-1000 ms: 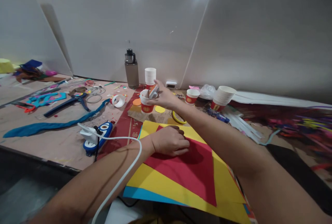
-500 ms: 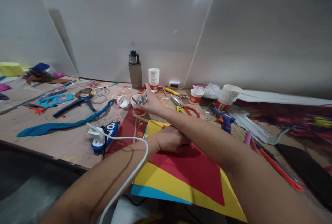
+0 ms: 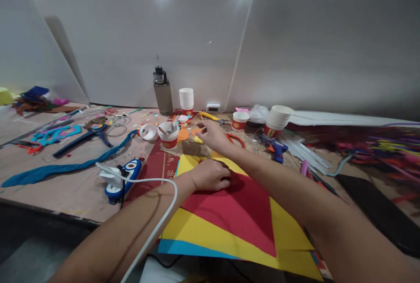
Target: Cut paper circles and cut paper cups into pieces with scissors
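My left hand [image 3: 211, 175] rests on a red sheet [image 3: 244, 217], its fingers curled in; whatever they may hold is hidden. Under the red sheet lie yellow sheets [image 3: 193, 230] and a blue one [image 3: 193, 248]. Farther up, my right hand [image 3: 211, 135] hovers with fingers apart and nothing visible in them. It partly covers red-handled scissors [image 3: 238, 139]. Left of it are an orange disc [image 3: 183, 134] and a paper cup [image 3: 169, 142] that holds small tools.
Behind stand a bottle [image 3: 163, 95] and a cup stack [image 3: 187, 98]. At right are another cup stack [image 3: 277, 119], a blue glue gun [image 3: 278, 151] and a black phone-like slab [image 3: 377, 208]. A white cable [image 3: 170, 208] crosses over my left forearm from a blue power strip [image 3: 131, 173].
My right hand has drawn back rightward from the cup of tools, uncovering orange discs. My left hand stays on the red sheet. The whole view has shifted slightly.
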Available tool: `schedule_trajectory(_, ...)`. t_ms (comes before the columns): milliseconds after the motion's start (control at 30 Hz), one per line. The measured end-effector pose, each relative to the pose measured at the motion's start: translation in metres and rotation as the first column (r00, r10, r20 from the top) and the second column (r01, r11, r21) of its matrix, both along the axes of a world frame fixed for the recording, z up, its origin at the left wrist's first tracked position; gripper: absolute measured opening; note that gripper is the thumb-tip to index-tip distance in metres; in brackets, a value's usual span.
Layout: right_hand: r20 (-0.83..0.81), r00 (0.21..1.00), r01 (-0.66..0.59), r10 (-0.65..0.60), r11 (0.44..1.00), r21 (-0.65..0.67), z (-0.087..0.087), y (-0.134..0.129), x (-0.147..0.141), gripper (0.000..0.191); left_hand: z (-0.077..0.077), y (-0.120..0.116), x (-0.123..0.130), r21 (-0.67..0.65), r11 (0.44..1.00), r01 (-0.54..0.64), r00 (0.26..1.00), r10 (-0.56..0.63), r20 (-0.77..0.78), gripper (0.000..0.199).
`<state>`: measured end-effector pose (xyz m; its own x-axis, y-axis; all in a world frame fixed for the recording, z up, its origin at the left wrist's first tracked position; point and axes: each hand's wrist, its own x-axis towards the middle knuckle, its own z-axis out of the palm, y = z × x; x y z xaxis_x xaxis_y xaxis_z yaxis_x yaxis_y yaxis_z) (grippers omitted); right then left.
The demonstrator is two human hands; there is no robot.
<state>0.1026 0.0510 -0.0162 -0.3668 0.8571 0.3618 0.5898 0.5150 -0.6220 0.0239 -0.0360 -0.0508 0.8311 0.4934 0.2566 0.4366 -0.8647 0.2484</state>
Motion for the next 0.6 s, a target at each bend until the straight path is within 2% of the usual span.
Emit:
schedule_trajectory(133,0.039,0.997,0.073,-0.071,0.997,-0.040,0.006,0.001,0.038,0.017,0.000,-0.001,0.001,0.018,1.000,0.015,0.999,-0.015,0.034,0.033)
schedule_trajectory(333,0.090,0.989,0.129,-0.121,0.987,-0.093,0.018,-0.032,0.078,0.016,0.001,-0.001,-0.002,-0.016,1.000,-0.010,1.000,0.011,0.017,0.030)
schedule_trajectory(433,0.020,0.992,0.125,-0.124,0.984,-0.128,0.020,-0.052,0.094,0.020,0.002,0.000,-0.004,-0.032,0.996,-0.083,0.996,0.083,0.021,0.022)
schedule_trajectory(600,-0.066,0.984,0.153,-0.167,0.972,-0.178,0.007,-0.075,0.101,0.020,0.001,0.007,-0.006,-0.068,0.940,-0.335,0.931,0.342,0.131,0.023)
